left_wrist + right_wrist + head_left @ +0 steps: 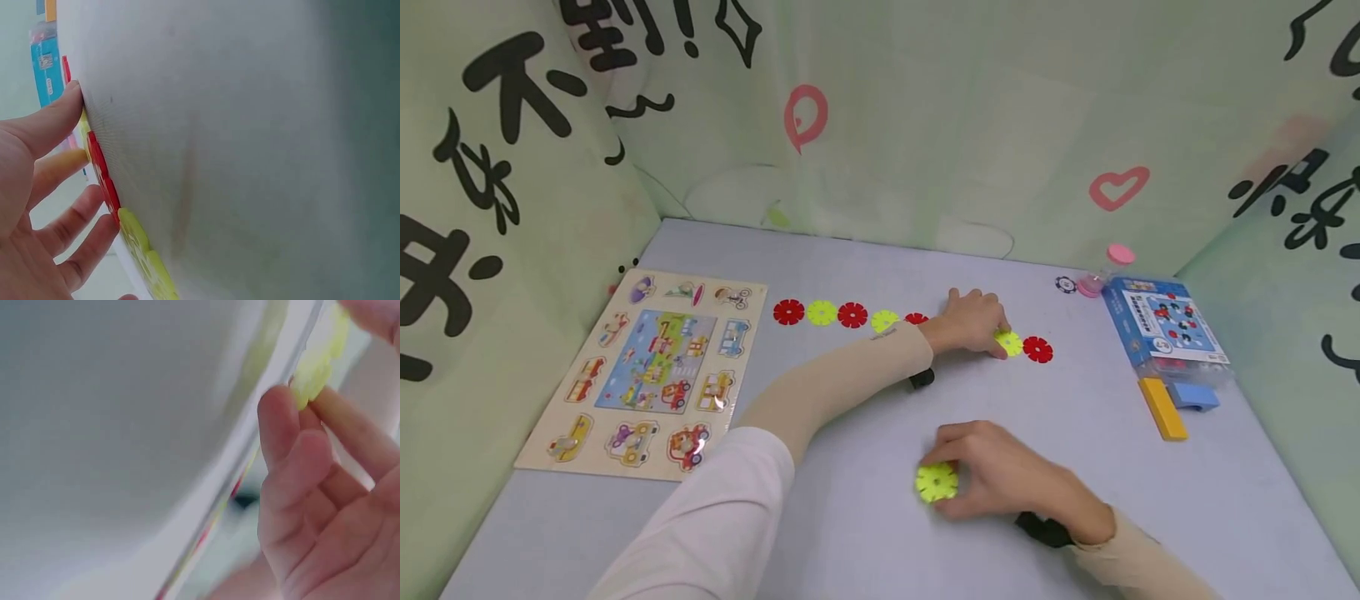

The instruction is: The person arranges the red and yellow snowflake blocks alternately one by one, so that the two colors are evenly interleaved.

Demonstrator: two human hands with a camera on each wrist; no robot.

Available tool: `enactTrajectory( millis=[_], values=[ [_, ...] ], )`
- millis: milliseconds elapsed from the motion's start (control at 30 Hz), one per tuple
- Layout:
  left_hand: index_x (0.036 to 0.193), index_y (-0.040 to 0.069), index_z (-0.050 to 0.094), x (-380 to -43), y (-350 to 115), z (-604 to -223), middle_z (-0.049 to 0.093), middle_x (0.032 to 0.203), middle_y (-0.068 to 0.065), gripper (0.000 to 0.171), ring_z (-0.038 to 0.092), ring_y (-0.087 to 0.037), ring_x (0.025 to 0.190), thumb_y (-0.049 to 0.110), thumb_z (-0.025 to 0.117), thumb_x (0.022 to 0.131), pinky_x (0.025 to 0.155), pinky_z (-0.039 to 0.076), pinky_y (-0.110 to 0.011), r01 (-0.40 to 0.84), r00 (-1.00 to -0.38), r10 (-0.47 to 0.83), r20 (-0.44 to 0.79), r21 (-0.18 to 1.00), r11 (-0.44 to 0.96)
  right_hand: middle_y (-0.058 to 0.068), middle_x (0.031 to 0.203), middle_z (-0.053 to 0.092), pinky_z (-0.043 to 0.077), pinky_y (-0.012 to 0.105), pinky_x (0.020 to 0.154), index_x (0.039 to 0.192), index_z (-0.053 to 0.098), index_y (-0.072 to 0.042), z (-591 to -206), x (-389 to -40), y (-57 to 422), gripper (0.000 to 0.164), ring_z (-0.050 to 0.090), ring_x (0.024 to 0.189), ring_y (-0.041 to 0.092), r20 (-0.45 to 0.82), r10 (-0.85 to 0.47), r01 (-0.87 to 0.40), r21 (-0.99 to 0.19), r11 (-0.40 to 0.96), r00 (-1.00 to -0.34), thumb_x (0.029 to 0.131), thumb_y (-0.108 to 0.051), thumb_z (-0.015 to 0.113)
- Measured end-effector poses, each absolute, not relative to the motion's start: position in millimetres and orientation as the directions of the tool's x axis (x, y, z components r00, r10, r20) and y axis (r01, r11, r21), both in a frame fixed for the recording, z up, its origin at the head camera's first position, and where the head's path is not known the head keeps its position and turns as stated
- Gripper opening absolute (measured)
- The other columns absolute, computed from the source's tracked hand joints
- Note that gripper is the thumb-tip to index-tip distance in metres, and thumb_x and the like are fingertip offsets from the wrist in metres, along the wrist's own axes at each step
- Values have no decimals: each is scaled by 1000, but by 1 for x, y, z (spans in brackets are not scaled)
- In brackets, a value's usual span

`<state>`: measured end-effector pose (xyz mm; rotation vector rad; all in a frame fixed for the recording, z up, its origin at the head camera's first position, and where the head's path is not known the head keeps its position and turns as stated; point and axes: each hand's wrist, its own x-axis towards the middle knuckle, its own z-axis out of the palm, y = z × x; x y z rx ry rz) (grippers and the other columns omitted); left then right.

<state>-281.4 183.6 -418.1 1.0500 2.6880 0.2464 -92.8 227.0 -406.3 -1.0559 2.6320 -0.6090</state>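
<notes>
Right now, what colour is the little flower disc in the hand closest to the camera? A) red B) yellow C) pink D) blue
B: in the head view the right hand holds a yellow disc on the table, apart from the row of red and yellow discs farther back.

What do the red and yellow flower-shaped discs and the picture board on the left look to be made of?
The discs, like the yellow disc that the right hand pinches, look like moulded plastic: saturated uniform colour, thin notched rims, slight sheen. The picture board looks like pale wood or plywood with printed cut-out pieces, though cardboard cannot be ruled out.
</notes>
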Motion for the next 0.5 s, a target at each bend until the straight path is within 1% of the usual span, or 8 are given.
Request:
enactTrajectory(
  millis=[67, 133, 200, 267, 333, 400, 500],
  values=[
    [126, 42, 58, -281, 186, -417, 53, 125, 12, 51, 44, -13, 110, 56, 68, 78, 103, 27, -51, 647, -710, 685, -166, 232, 727, -20, 85, 60, 48, 19, 67, 101, 72, -28, -403, -100, 268, 33, 53, 73, -2, -81, -612, -511, -470, 720, -787, 71, -37, 81],
    [127, 43, 57, -281, 189, -416, 53, 128, 13, 54, 45, -13, 111, 57, 69, 76, 103, 27, -52, 649, -709, 685, -167, 224, 727, -18, 86, 63, 49, 21, 67, 103, 72, -26, -398, -110, 311, 35, 55, 74, 1, -81, -506, -422, -448, 788, -859, 71, -36, 82],
    [128, 42, 57, -280, 193, -414, 54, 127, 14, 56, 46, -13, 109, 57, 70, 75, 103, 28, -53, 651, -707, 687, -168, 226, 725, -13, 89, 67, 49, 21, 63, 106, 72, -22, -395, -122, 350, 39, 56, 75, 6, -61, -392, -333, -420, 844, -918, 71, -37, 82],
    [127, 42, 57, -279, 199, -413, 55, 126, 14, 57, 46, -13, 108, 58, 70, 74, 102, 28, -52, 653, -702, 691, -173, 233, 721, -4, 94, 69, 48, 21, 60, 110, 71, -18, -392, -135, 383, 44, 57, 80, 13, -60, -267, -223, -393, 892, -962, 72, -38, 81],
    [126, 42, 58, -277, 207, -414, 55, 123, 14, 55, 46, -12, 107, 58, 69, 75, 101, 29, -50, 657, -696, 698, -168, 243, 714, 5, 101, 70, 46, 21, 59, 113, 70, -14, -393, -150, 406, 49, 57, 84, 19, -67, -164, -127, -374, 919, -984, 73, -41, 79],
    [126, 43, 58, -275, 214, -415, 55, 119, 14, 53, 46, -12, 105, 59, 68, 76, 98, 30, -47, 662, -693, 703, -159, 244, 708, 12, 107, 68, 45, 23, 59, 117, 68, -12, -395, -164, 421, 55, 56, 88, 23, -96, -91, -50, -366, 929, -991, 74, -44, 77],
    [125, 44, 59, -273, 225, -418, 55, 115, 14, 51, 44, -10, 103, 60, 66, 77, 95, 31, -43, 662, -699, 700, -145, 240, 710, 16, 113, 65, 45, 25, 62, 122, 65, -12, -401, -180, 431, 61, 54, 91, 26, -148, -50, 6, -355, 935, -988, 74, -48, 76]
  ],
)
